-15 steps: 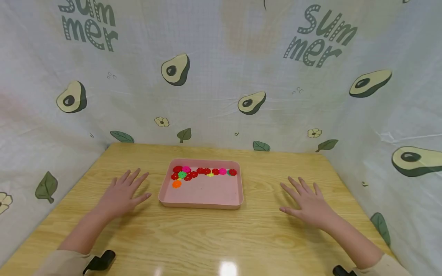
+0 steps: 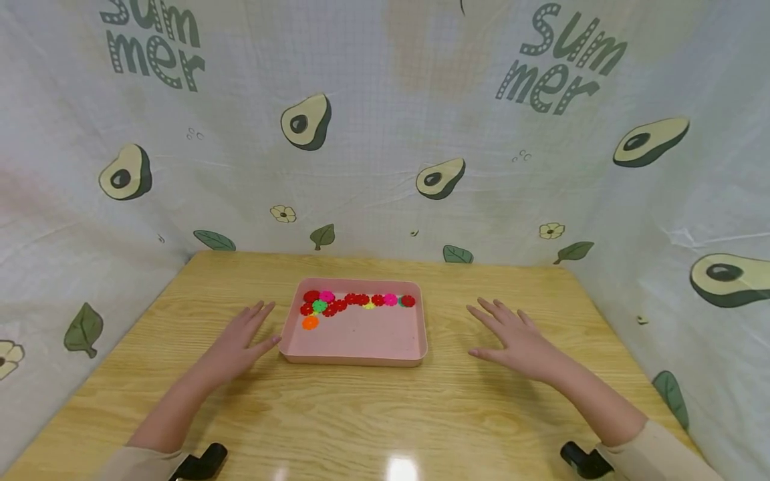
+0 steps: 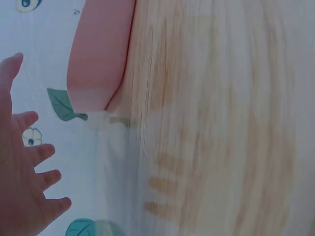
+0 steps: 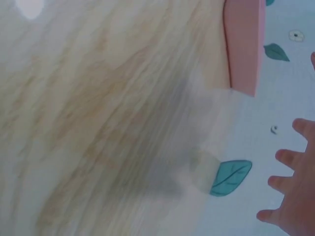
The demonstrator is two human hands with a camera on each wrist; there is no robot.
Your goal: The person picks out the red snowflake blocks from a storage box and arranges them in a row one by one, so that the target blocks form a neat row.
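A shallow pink tray (image 2: pixel 355 359) stands on the wooden table. Inside, several flower-shaped discs lie along its back and left side: red ones (image 2: pixel 311 296), pink ones (image 2: pixel 390 300), a green one (image 2: pixel 319 305), bits of yellow, and an orange one (image 2: pixel 309 323) nearer the front. My left hand (image 2: pixel 237 344) hovers at the tray's left side, fingers spread, thumb close to the rim. My right hand (image 2: pixel 520 341) is held over the table to the right of the tray, fingers spread and well apart from it. Neither hand holds anything. Both wrist views show the tray's outer wall (image 3: pixel 101 54) and the spread fingers.
The wooden table (image 2: pixel 337 414) reaches back to a white cloth (image 2: pixel 373 153) printed with avocados, leaves and lettering, which hangs behind and on both sides. A black wrist device (image 2: pixel 204 461) sits on the left wrist and another (image 2: pixel 583 461) on the right.
Both hands have moved inward toward the tray, the left to the right and the right to the left. The discs and tray keep their places, with only a slight shift of view.
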